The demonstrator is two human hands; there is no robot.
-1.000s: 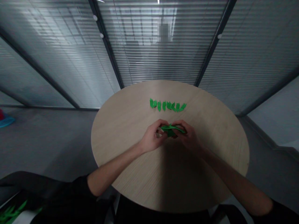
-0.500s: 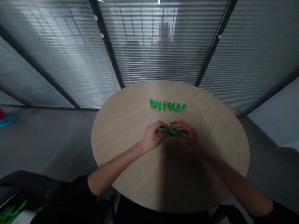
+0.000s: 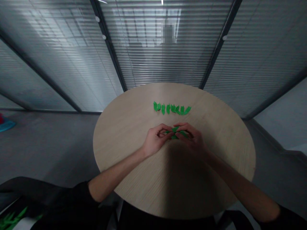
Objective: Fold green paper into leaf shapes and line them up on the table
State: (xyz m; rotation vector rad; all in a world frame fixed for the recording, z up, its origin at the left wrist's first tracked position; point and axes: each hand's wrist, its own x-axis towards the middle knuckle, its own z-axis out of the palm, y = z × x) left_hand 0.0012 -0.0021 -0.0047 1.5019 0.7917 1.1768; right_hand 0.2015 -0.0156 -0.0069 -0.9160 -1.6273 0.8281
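Above the middle of the round table (image 3: 120, 127), a piece of folded green paper (image 3: 175, 129) is held between both hands. My left hand (image 3: 153, 140) pinches its left side, the thumb in front and fingers behind. From the right, my right hand (image 3: 195, 140) grips the other side, its thumb pressing near the centre. The fingers cover much of the piece, so its full shape is hidden. Just beyond the hands, several small green folded pieces (image 3: 163, 109) lie in a row on the tabletop.
Glass panels with blinds (image 3: 165, 67) stand right behind the table's far edge. At the lower left, more green pieces (image 3: 14, 220) lie beside something white (image 3: 25, 223). A blue and red object (image 3: 6, 124) is on the floor at far left.
The green paper has been turned and pressed between my fingers, and less of its long flat edge shows. Both thumbs have come closer together at its centre. The row of pieces is unchanged.
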